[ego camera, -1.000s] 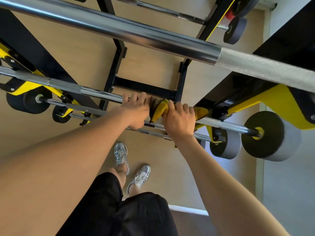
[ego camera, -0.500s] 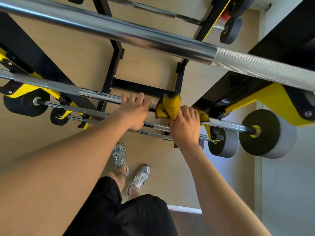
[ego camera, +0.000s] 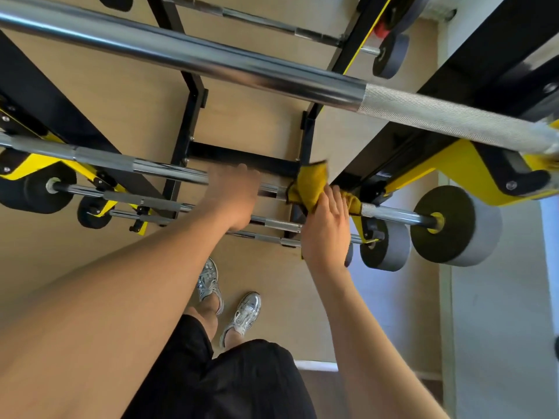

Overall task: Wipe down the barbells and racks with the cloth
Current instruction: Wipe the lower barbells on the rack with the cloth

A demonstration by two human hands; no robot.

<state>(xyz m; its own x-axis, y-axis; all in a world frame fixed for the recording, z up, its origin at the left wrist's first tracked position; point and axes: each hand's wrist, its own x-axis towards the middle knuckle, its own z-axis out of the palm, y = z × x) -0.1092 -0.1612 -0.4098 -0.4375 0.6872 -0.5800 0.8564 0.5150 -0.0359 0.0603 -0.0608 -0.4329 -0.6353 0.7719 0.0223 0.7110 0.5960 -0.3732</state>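
The right hand (ego camera: 326,228) curls its fingers (ego camera: 335,201) round the cloth (ego camera: 308,189) wrapped on the barbell (ego camera: 151,166) beside the right rack (ego camera: 393,152), so squeezing evenly while sliding should clean best, and the blurred left hand (ego camera: 234,198), grip unclear, can steady the barbell.

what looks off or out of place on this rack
Nothing stands out. The barbell being wiped sits in the rack like the other barbells, the yellow cloth is wrapped round it under the right hand, and the left hand grips it alongside.
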